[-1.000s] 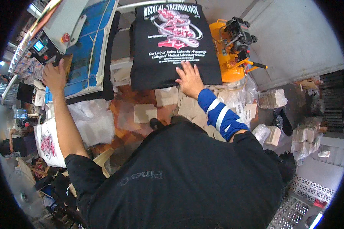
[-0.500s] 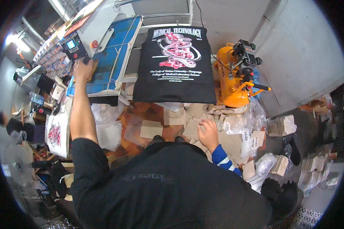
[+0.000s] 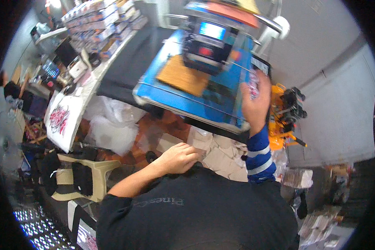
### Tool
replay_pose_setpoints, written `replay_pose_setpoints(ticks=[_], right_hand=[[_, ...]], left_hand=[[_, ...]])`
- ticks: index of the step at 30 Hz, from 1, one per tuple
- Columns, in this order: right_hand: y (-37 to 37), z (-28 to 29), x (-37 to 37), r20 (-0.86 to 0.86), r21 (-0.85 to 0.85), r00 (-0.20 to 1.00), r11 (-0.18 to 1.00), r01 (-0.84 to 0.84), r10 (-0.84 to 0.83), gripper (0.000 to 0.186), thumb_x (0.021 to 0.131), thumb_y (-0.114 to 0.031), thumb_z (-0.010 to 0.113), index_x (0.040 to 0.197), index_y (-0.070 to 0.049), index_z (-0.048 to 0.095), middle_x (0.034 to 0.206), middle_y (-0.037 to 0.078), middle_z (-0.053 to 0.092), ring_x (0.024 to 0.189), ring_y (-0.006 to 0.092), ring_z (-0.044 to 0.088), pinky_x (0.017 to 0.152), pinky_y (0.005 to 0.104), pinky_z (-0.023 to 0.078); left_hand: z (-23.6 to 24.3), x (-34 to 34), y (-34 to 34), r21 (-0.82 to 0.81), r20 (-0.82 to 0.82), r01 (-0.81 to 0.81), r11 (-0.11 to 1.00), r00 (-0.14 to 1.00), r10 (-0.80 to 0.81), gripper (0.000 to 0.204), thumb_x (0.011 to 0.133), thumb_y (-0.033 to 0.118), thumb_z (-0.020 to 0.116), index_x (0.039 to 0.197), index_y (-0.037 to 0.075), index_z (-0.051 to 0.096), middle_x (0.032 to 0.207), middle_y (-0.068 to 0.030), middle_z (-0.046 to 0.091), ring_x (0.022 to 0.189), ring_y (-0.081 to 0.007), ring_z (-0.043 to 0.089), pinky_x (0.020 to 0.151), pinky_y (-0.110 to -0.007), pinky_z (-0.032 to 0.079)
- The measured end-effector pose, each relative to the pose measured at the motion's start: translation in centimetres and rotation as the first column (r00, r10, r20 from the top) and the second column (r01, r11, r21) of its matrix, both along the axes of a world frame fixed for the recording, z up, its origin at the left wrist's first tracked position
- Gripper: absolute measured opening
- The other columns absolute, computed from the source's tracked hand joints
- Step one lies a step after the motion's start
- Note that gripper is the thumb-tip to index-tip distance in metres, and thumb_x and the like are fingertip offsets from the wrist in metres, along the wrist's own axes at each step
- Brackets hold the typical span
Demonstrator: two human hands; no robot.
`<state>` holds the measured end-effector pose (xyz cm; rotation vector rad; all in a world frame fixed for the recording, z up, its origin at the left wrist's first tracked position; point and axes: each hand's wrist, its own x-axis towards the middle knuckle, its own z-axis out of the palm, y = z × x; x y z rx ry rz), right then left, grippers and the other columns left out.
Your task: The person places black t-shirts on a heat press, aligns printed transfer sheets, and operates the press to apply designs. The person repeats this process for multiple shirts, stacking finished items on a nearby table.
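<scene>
Our left hand (image 3: 181,159) curls closed, seemingly empty; our right hand (image 3: 257,100) spreads by the press (image 3: 183,98), whose swing could pinch it

You wear a black shirt (image 3: 204,212) with faint grey lettering (image 3: 160,202) and a blue right sleeve (image 3: 260,159) banded in white. Your press (image 3: 216,110) is bright blue, its board (image 3: 183,75) orange-brown, its control box (image 3: 191,58) black with a red button (image 3: 205,51). Your compressor (image 3: 278,139) is orange, the white cloth (image 3: 62,118) printed red and black.

The right hand (image 3: 256,102) is beside the press (image 3: 218,109). The left hand (image 3: 179,158) is loosely curled near the shirt (image 3: 200,212)
</scene>
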<state>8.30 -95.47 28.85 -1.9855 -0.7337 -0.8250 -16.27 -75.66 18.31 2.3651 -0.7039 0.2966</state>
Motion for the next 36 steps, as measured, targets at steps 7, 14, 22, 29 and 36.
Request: replay_pose_setpoints(ticks=[7, 14, 22, 29, 36], right_hand=[[9.7, 1.6, 4.0, -0.042, 0.262, 0.942, 0.906, 0.332, -0.333, 0.081, 0.099, -0.031, 0.073, 0.156, 0.01, 0.033, 0.152, 0.03, 0.048, 0.142, 0.0391, 0.048, 0.121, 0.0433, 0.033], [2.7, -0.6, 8.4, 0.025, 0.215, 0.683, 0.671, 0.71, -0.73, 0.058, 0.1, -0.044, 0.068, 0.135, 0.001, 0.062, 0.128, 0.024, 0.067, 0.12, 0.0426, 0.065, 0.102, 0.0466, 0.05], [2.2, -0.4, 9.2, 0.0, 0.183, 0.596, 0.586, 0.789, -0.803, 0.051, 0.103, -0.036, 0.067, 0.132, 0.006, 0.064, 0.124, 0.024, 0.069, 0.108, 0.034, 0.07, 0.092, 0.0414, 0.055], [3.2, 0.0, 8.7, -0.051, 0.148, 0.486, 0.475, 0.867, -0.872, 0.051, 0.104, -0.036, 0.064, 0.137, 0.003, 0.063, 0.131, 0.024, 0.068, 0.121, 0.039, 0.065, 0.103, 0.0452, 0.051], [2.8, 0.6, 4.8, 0.29, -0.179, 0.378, 0.338, 0.924, -0.879, 0.032, 0.104, -0.02, 0.064, 0.127, 0.002, 0.068, 0.137, 0.024, 0.062, 0.128, 0.0418, 0.057, 0.109, 0.0505, 0.046]], left_hand=[[-9.3, -10.5, 21.0, 0.11, -0.421, -0.555, 0.824, 0.725, 0.545, 0.021, 0.093, 0.018, 0.069, 0.109, 0.006, 0.075, 0.11, -0.013, 0.073, 0.106, -0.0355, 0.069, 0.092, -0.045, 0.055], [-12.1, -14.5, 36.2, 0.158, -0.48, -0.665, 0.73, 0.595, 0.645, 0.025, 0.094, 0.018, 0.068, 0.111, 0.002, 0.074, 0.111, -0.0182, 0.073, 0.105, -0.0389, 0.069, 0.094, -0.047, 0.054], [-11.3, -9.5, 47.3, 0.068, -0.381, -0.895, 0.44, 0.384, 0.841, 0.023, 0.097, 0.01, 0.065, 0.114, -0.003, 0.073, 0.11, -0.0206, 0.073, 0.099, -0.0361, 0.071, 0.09, -0.042, 0.055], [-12.3, -2.2, 59.9, -0.036, -0.4, -0.969, 0.245, 0.239, 0.885, 0.028, 0.103, 0.022, 0.067, 0.113, -0.003, 0.074, 0.102, -0.013, 0.076, 0.097, -0.0212, 0.072, 0.088, -0.037, 0.056], [-17.0, 18.7, 71.8, -0.266, -0.932, -0.928, 0.26, 0.316, 0.177, 0.081, 0.101, 0.071, 0.045, 0.136, 0.0, 0.065, 0.13, -0.0137, 0.071, 0.117, -0.0302, 0.067, 0.102, -0.042, 0.051]])
